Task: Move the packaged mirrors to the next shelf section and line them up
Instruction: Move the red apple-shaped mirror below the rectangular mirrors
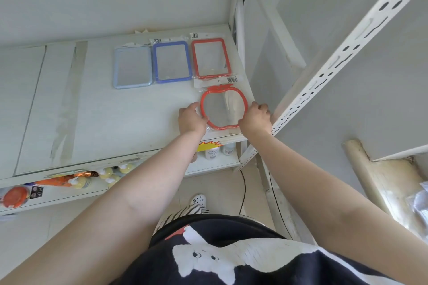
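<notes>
Three packaged rectangular mirrors lie side by side at the back of the white shelf (104, 109): a light blue one (132, 67), a dark blue one (172, 62) and a red one (210, 58). In front of the red one lies an apple-shaped red mirror (223, 106) in clear wrap, flat on the shelf near the right front corner. My left hand (191, 119) holds its left rim and my right hand (256, 118) holds its right rim.
A perforated white upright (324, 58) stands right of the shelf corner. The lower shelf carries small bottles (212, 151), yellow items (108, 174) and an orange lid (16, 195). A plastic bag (420, 199) lies far right. Strips of tape (67, 104) cross the shelf's left part.
</notes>
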The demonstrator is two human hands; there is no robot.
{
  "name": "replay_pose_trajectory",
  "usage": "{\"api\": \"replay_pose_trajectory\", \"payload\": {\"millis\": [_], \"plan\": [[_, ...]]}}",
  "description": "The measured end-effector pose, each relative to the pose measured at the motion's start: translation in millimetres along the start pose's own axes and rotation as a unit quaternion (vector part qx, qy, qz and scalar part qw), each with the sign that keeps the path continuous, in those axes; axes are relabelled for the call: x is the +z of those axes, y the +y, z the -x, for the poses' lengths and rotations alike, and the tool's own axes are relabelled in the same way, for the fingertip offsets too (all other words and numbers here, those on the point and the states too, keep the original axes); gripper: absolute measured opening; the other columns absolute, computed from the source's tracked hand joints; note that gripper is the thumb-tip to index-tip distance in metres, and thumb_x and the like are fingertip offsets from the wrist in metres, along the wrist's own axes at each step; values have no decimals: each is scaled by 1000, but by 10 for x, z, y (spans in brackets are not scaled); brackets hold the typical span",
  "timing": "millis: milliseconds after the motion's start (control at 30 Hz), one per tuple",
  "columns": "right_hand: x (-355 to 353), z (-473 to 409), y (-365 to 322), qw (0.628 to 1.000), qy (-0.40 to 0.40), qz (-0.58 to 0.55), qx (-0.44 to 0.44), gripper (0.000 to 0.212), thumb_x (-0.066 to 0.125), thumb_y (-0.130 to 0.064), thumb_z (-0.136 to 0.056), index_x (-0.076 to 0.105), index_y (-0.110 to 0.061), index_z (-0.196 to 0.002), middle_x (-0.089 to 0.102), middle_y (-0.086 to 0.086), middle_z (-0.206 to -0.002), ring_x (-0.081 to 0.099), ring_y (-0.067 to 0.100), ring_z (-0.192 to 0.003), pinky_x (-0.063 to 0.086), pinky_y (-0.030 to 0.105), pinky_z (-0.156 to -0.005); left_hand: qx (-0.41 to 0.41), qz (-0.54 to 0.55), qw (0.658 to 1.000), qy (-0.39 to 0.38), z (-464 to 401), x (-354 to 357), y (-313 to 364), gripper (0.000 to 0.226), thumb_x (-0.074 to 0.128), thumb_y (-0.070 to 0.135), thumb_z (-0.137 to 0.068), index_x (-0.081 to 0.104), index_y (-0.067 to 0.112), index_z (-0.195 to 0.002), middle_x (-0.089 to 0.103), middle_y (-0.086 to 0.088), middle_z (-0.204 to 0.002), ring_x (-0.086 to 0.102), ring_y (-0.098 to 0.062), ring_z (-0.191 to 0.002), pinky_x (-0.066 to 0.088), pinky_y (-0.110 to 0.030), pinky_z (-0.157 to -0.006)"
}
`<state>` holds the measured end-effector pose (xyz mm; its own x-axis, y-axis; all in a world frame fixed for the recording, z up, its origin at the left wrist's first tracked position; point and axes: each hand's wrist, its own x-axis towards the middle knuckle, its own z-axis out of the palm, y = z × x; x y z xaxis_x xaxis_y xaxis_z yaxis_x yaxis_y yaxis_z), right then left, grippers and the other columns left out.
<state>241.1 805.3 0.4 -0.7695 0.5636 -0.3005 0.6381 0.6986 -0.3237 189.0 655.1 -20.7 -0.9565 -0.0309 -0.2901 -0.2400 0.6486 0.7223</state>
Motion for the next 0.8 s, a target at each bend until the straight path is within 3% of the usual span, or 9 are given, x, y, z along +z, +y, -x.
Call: {"api": "replay_pose_trajectory", "payload": {"millis": [167,367,567,800], "plan": [[-101,186,-101,997,15,40,-63,49,55,-14,-89,40,-10,-136,42,12,-137,38,31,-129,44,40,-97,15,1,1000,14,164,-90,44,56,67,17,-83,49,19,-137,53,-11,-131,55,-28,-118,43,-32,-103],[-69,399,-222,982,-30,-41,-182,47,59,-18,-89,49,-15,-134,50,9,-137,48,28,-124,46,35,-96,67,-28,997,7,548,-313,-105,52,65,12,-83,53,18,-134,59,-7,-130,56,-23,-120,40,-28,-101],[136,769,-520,966,-64,-40,-246,45,63,-22,-86,55,-16,-130,62,6,-125,57,27,-115,50,35,-91,89,-88,992,22,806,-857,-590,51,63,11,-83,55,18,-132,58,-7,-131,54,-23,-121,41,-30,-100],[478,1266,-1084,942,-94,-23,-323,41,63,-25,-86,58,-21,-127,62,1,-125,56,21,-116,47,32,-91,88,-147,984,50,875,-1624,-1241,43,62,13,-85,59,18,-127,60,-5,-129,56,-23,-118,44,-30,-97]]}}
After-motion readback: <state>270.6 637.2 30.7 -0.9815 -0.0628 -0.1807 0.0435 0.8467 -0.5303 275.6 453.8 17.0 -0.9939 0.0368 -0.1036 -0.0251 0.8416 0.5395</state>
